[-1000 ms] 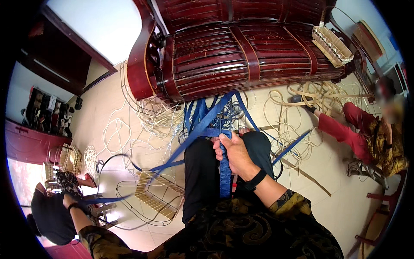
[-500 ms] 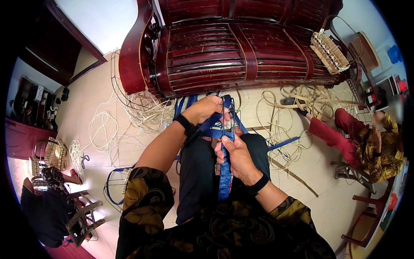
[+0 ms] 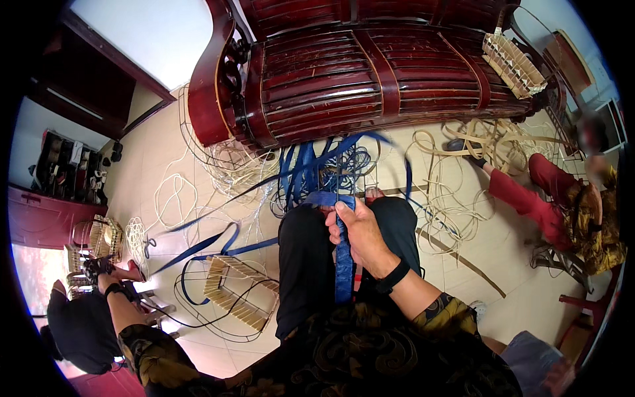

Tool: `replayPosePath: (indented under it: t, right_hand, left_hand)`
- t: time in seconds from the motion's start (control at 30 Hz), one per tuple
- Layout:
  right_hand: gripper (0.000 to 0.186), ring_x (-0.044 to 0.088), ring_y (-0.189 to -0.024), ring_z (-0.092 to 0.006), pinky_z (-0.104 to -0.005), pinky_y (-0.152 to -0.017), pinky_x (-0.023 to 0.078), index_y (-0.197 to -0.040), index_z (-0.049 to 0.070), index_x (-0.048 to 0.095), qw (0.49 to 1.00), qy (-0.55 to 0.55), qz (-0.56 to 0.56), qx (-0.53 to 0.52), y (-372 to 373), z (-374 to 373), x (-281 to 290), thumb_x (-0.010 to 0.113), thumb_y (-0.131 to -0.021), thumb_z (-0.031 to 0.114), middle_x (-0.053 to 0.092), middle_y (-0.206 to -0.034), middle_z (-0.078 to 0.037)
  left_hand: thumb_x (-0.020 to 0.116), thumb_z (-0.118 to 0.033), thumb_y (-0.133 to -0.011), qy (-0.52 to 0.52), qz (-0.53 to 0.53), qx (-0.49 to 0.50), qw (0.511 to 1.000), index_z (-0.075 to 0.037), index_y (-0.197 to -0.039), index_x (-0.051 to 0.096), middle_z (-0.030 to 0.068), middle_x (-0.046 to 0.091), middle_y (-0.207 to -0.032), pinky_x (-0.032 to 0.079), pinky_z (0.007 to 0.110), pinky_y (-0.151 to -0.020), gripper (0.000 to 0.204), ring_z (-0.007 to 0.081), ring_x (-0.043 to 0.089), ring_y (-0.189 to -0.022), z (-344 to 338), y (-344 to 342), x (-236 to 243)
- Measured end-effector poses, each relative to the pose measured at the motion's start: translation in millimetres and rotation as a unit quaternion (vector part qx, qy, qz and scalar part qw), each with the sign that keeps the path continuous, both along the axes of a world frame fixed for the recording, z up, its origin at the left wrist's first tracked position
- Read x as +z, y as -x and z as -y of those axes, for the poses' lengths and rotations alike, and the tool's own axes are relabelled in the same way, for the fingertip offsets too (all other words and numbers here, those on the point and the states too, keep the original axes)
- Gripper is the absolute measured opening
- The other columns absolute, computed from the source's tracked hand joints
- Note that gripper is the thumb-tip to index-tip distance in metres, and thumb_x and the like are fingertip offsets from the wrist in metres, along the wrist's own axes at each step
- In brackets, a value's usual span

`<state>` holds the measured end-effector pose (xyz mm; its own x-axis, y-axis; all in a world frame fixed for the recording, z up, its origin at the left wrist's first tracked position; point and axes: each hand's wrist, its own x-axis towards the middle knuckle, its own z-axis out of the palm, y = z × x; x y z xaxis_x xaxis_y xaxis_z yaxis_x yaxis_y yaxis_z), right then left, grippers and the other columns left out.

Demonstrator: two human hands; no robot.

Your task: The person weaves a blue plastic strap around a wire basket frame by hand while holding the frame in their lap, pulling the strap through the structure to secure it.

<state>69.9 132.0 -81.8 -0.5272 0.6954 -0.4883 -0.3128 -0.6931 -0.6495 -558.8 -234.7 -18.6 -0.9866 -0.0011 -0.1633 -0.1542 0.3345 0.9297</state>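
Note:
My right hand (image 3: pixel 359 233) is closed in front of my knees, pinching a flat blue strip (image 3: pixel 344 274). Part of this strip runs sideways across a thin dark wire frame (image 3: pixel 340 155), and another part hangs down toward my lap. My left arm reaches far out to the left; my left hand (image 3: pixel 106 280) is small and dark against a seated person, so its fingers are hard to make out. A long loose blue strip (image 3: pixel 264 177) sweeps through the air from above the frame toward the left. More blue strips (image 3: pixel 305 169) lie tangled beyond my knees.
A dark red wooden bench (image 3: pixel 317 79) stands ahead, with a beige woven basket (image 3: pixel 514 65) on its right end. Beige cords (image 3: pixel 456 192) lie in loops on the floor. A wire frame partly wrapped in beige (image 3: pixel 228 311) sits left of my knee. People sit at both sides.
My left hand has swung from the frame far out to the left. A long blue strip now stretches and curls through the air. My right hand keeps its grip at about the same spot.

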Motion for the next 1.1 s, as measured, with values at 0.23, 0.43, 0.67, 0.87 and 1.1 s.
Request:
replayPosePath:
  t: [0.23,0.43,0.67,0.87,1.1]
  right_hand:
    - [0.01,0.05,-0.057,-0.013,-0.0296,-0.05,0.043,-0.098,0.006,0.049,1.0,0.004,-0.004,-0.002,-1.9,-0.2,-4.8,0.048,-0.102,0.014,0.058,-0.076,-0.007]
    - [0.01,0.05,-0.057,-0.0129,-0.0291,-0.05,0.043,-0.098,0.006,0.05,1.0,-0.002,0.009,-0.006,-4.8,-0.8,0.7,0.048,-0.103,0.015,0.058,-0.076,-0.007]
    - [0.01,0.049,-0.058,-0.0117,-0.0271,-0.051,0.043,-0.098,0.007,0.05,1.0,0.004,0.002,0.0,-7.2,-5.7,0.0,0.048,-0.104,0.015,0.058,-0.076,-0.006]
    - [0.01,0.05,-0.058,-0.0125,-0.0277,-0.051,0.043,-0.098,0.007,0.05,1.0,0.002,0.013,-0.002,-6.3,-4.0,-1.4,0.048,-0.103,0.015,0.058,-0.076,-0.006]
    - [0.011,0.05,-0.057,-0.0129,-0.0288,-0.05,0.044,-0.098,0.006,0.05,1.0,-0.003,0.006,-0.011,-7.3,-4.4,-2.8,0.048,-0.103,0.015,0.058,-0.076,-0.007]
  left_hand:
    - [0.068,-0.03,-0.088,0.247,-0.239,-0.265,0.901,0.0,-0.109,0.058,0.0041,0.058,-0.097,0.041,0.028,-0.082,0.038,0.0141,0.053,-0.091,-159.8,-96.4,-36.3]
    - [0.072,-0.033,-0.087,-0.043,0.098,-0.693,0.713,0.002,-0.122,0.058,0.0055,0.06,-0.111,0.043,0.029,-0.092,0.052,0.0154,0.055,-0.105,-406.7,-352.0,-86.2]
    - [0.066,-0.035,-0.092,-0.055,0.351,-0.743,0.567,-0.006,-0.113,0.065,0.0055,0.068,-0.09,0.049,0.029,-0.076,0.036,0.0145,0.064,-0.087,-499.5,-463.3,-153.2]
    - [0.057,-0.033,-0.098,-0.018,0.341,-0.797,0.499,0.0,-0.104,0.064,0.0035,0.059,-0.066,0.049,0.028,-0.06,0.034,0.014,0.058,-0.061,-473.9,-405.0,-118.8]
    - [0.059,-0.026,-0.096,-0.001,0.273,-0.652,0.707,-0.006,-0.078,0.055,0.0026,0.054,-0.062,0.047,0.031,-0.057,0.028,0.0142,0.055,-0.056,-300.6,-201.0,-78.5]
